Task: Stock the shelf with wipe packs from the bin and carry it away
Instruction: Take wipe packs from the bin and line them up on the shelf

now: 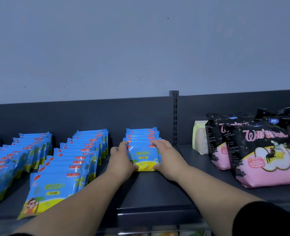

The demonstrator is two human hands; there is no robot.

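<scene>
Our left hand [122,159] and right hand [168,157] are gripping the front wipe pack [143,155] by its two sides, fingers curling over its top corners, thumbs at its bottom edge. The pack is showing a blue face with a yellow base. It is standing between our palms, fronting a short row [142,133] on the dark shelf [157,189]. Longer rows [69,160] are filling the shelf's left; black-and-pink bags [260,155] are sitting right.

A person's bare forearms [82,198] lead to an ungloved left hand [122,160] and right hand [168,159], a loose black sleeve [267,220] covering the right arm from about the elbow.
</scene>
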